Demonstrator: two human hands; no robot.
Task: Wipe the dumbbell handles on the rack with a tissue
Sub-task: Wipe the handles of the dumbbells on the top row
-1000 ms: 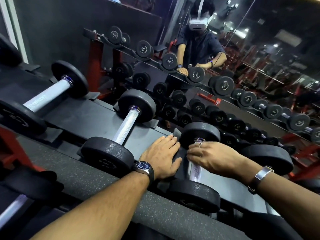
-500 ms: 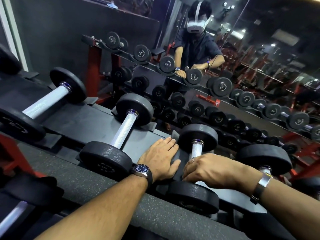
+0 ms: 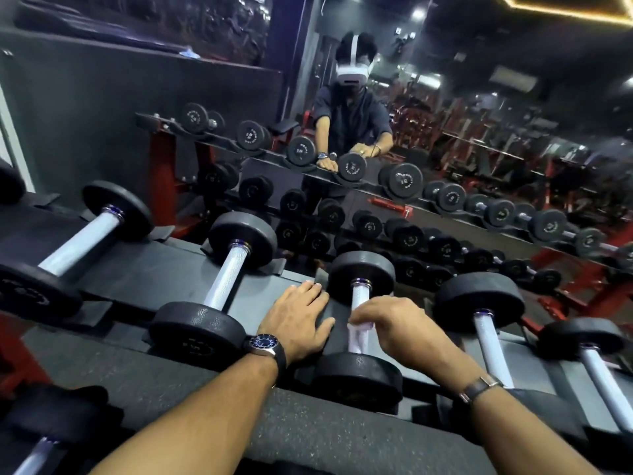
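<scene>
A black dumbbell (image 3: 361, 274) with a silver handle (image 3: 360, 294) lies on the top shelf of the rack (image 3: 164, 279), straight ahead of me. My right hand (image 3: 400, 329) curls over the near half of that handle and holds a white tissue (image 3: 358, 335) against it. The tissue shows below my fingers. My left hand (image 3: 298, 320) lies flat on the shelf just left of the same dumbbell, fingers straight, a watch on its wrist. Other dumbbells rest on the shelf to the left (image 3: 227, 275) and to the right (image 3: 488, 332).
Behind the rack a mirror (image 3: 479, 132) reflects me and several more rows of dumbbells. A speckled rubber front ledge (image 3: 308, 430) runs under my forearms. Red frame posts (image 3: 17, 351) stand at the lower left. A lower shelf holds another dumbbell (image 3: 37, 454).
My right hand has slid down the handle toward me with the tissue, baring the far part of the handle. My left hand has stayed flat on the shelf.
</scene>
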